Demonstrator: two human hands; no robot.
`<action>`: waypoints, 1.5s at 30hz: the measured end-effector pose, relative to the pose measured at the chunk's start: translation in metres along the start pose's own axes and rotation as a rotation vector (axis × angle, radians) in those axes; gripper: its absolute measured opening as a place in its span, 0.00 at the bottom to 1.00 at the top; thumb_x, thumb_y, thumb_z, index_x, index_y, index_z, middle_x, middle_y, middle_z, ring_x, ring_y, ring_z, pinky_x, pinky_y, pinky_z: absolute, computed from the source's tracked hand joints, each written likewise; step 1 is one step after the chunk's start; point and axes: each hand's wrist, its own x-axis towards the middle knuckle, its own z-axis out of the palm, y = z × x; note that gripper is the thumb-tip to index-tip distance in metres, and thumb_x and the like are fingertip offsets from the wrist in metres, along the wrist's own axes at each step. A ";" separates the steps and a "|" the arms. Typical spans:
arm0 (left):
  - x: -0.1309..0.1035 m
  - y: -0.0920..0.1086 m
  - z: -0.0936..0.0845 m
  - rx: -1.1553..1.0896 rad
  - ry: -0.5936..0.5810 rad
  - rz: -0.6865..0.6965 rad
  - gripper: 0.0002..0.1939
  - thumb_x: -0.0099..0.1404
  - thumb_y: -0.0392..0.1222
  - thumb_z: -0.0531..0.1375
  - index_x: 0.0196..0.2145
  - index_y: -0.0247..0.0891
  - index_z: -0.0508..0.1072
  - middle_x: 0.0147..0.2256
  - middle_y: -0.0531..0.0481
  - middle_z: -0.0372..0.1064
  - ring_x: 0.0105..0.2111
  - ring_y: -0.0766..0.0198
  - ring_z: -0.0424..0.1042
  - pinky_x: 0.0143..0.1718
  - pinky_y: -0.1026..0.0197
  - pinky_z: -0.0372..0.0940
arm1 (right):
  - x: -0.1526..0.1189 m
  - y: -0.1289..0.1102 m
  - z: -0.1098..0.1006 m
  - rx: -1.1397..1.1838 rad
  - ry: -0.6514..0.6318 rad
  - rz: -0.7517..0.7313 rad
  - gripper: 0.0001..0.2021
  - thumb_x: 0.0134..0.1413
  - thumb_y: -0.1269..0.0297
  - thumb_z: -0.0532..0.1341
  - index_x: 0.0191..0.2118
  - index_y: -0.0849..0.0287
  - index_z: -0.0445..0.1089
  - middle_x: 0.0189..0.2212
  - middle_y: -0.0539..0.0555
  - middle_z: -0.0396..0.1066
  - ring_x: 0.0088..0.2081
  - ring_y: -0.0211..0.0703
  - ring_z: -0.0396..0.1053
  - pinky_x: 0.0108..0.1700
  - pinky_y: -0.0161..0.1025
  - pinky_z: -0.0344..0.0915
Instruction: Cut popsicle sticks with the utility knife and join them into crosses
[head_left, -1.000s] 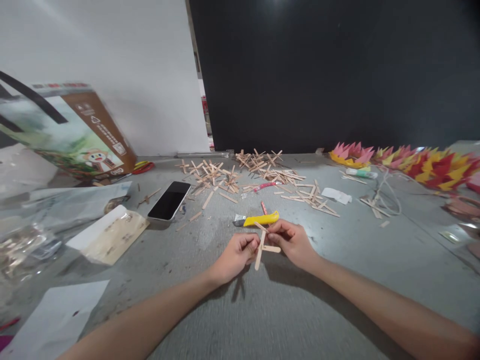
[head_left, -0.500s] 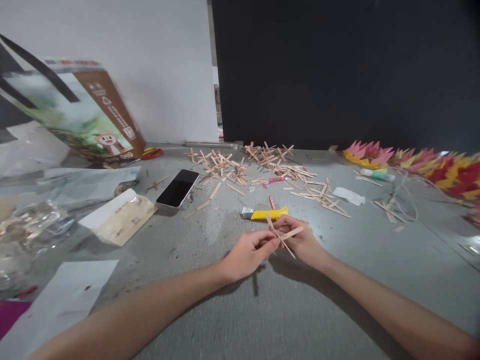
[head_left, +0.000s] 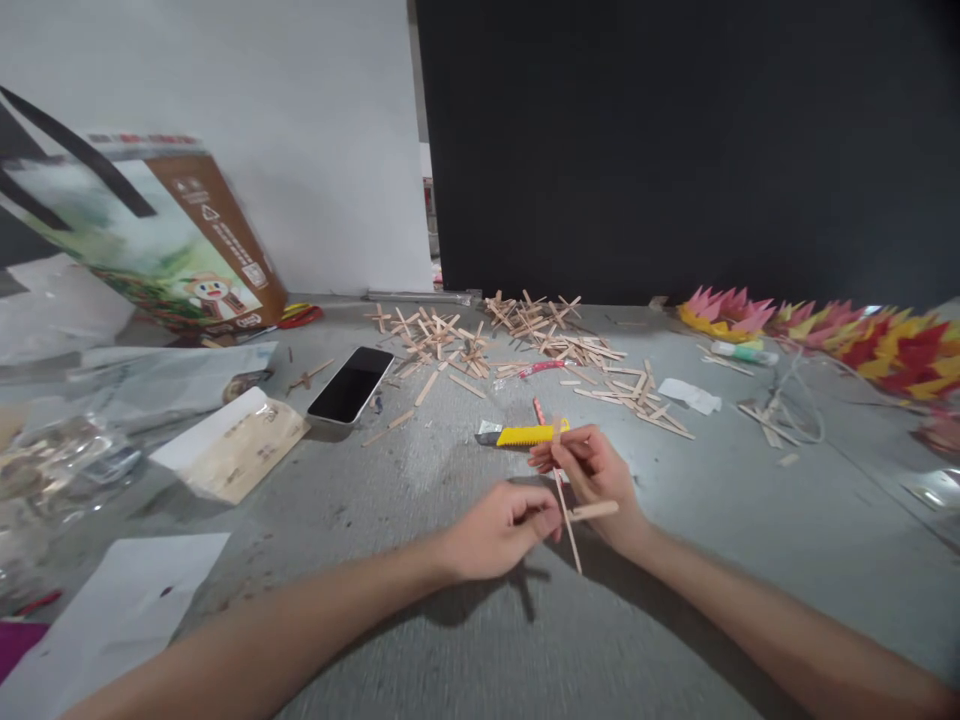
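Observation:
A cross of thin wooden sticks hangs tilted above the grey table. My left hand is closed, pinching the cross near its crossing point. At the cross's upper end is my right hand, with thumb and fingers closed on the long stick. Just beyond the hands lies a yellow utility knife, partly covered by the right fingers. A small red stick-like piece rests behind the knife.
Piles of wooden crosses and loose sticks lie at the back. A phone, a paper envelope and a printed bag are on the left. Pink, yellow and red paper decorations and a glue stick lie right.
The wooden cross has moved down and turned more upright. My hands have drawn slightly apart, the left lower, the right now at the upper end of the stick. The view has shifted a little.

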 end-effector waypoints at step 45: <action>0.022 -0.024 -0.021 -0.591 0.442 -0.103 0.20 0.69 0.58 0.63 0.41 0.42 0.60 0.25 0.63 0.50 0.21 0.73 0.51 0.24 0.68 0.51 | 0.029 0.009 -0.015 -1.181 -0.250 -0.436 0.11 0.72 0.67 0.56 0.55 0.56 0.70 0.49 0.60 0.76 0.52 0.56 0.70 0.54 0.55 0.62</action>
